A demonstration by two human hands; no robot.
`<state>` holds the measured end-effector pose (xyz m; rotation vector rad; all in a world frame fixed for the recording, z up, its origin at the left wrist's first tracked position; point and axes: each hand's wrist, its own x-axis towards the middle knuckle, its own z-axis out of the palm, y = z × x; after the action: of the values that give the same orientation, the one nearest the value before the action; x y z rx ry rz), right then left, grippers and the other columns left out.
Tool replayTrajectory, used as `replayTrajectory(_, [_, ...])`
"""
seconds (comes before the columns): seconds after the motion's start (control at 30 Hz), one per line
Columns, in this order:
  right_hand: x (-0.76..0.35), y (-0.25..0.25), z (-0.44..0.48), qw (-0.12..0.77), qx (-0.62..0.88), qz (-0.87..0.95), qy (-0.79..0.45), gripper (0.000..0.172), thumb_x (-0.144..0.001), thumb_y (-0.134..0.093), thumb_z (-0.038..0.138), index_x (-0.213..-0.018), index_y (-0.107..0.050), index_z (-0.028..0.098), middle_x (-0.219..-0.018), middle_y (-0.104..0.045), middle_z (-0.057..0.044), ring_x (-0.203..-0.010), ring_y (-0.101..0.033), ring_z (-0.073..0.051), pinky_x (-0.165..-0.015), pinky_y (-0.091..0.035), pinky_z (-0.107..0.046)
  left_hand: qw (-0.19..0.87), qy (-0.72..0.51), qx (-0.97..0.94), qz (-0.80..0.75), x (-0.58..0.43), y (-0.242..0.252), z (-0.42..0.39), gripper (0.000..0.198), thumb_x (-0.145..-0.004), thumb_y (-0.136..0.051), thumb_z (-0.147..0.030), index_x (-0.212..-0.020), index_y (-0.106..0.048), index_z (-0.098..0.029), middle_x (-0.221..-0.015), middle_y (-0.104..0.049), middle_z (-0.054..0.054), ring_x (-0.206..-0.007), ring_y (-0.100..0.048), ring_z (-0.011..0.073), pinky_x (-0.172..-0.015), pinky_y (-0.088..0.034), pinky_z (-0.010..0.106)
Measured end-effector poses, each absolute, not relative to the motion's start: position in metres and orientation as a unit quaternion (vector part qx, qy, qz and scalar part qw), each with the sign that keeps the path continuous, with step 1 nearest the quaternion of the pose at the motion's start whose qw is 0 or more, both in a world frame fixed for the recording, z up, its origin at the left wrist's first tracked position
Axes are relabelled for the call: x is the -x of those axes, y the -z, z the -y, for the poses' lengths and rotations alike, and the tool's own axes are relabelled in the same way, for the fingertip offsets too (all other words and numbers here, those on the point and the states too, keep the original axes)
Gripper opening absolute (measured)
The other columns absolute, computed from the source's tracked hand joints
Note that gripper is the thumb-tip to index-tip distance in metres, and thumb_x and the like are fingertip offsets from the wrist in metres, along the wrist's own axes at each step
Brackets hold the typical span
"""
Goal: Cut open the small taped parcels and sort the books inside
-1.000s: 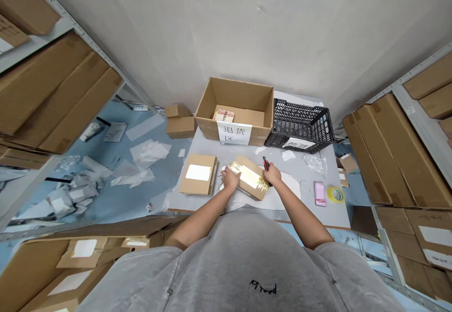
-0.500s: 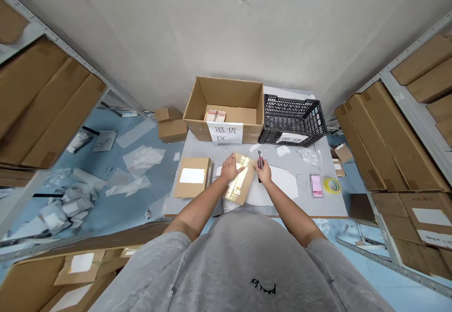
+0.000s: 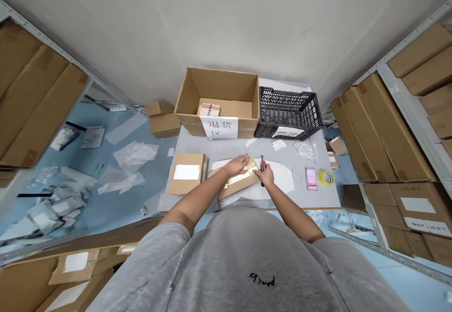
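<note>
A grey desk [image 3: 221, 148] stands between steel shelves of cartons, with an open brown cardboard box [image 3: 216, 86] and a black plastic mesh crate [image 3: 287, 114] at its far edge. Nearer, a flat brown cardboard parcel banded with shiny gold tape [image 3: 237, 183] lies on a white sheet [image 3: 280, 180], just beside a white-labelled brown carton [image 3: 186, 173]. The left hand [image 3: 237, 165] lies open, pressing flat on the parcel. The right hand [image 3: 264, 176], touching the parcel's right end, is clenched around a slim red-and-black utility knife [image 3: 262, 163].
</note>
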<state>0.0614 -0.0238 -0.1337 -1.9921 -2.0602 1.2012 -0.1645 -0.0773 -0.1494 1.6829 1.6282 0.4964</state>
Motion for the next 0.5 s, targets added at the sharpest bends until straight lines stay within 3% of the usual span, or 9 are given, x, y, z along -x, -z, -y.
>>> replayTrajectory(0.13, [-0.052, 0.129, 0.01, -0.012, 0.637, 0.665, -0.389, 0.047, -0.087, -0.089, 0.046, -0.119, -0.061, 0.026, -0.115, -0.081, -0.005, -0.106, -0.078, -0.025, -0.083, -0.055, -0.029, 0.335, -0.216, -0.653, -0.644, 0.156, 0.149, 0.081, 0.077, -0.092, -0.073, -0.051, -0.159, -0.055, -0.018, -0.173, -0.048, 0.024, -0.169, -0.036, 0.0333, -0.138, -0.029, 0.049])
replayTrajectory(0.3, [-0.044, 0.122, 0.002, -0.047, 0.651, 0.651, -0.387, 0.051, -0.084, -0.093, 0.042, -0.121, -0.062, 0.025, -0.116, -0.081, -0.005, -0.111, -0.078, -0.026, -0.087, -0.055, -0.031, 0.289, -0.179, -0.616, -0.711, 0.131, 0.145, 0.091, 0.089, -0.094, -0.073, -0.052, -0.172, -0.043, -0.022, -0.183, -0.034, 0.019, -0.173, -0.023, 0.0386, -0.14, -0.016, 0.06])
replayTrajectory(0.5, [-0.05, 0.114, 0.015, -0.038, 0.649, 0.67, -0.359, 0.045, -0.094, -0.085, 0.043, -0.126, -0.061, 0.024, -0.123, -0.08, -0.01, -0.116, -0.077, -0.028, -0.089, -0.055, -0.032, 0.278, -0.191, -0.56, -0.756, 0.116, 0.143, 0.09, 0.074, -0.102, -0.067, -0.046, -0.171, -0.047, -0.028, -0.178, -0.042, 0.019, -0.165, -0.037, 0.041, -0.136, -0.027, 0.059])
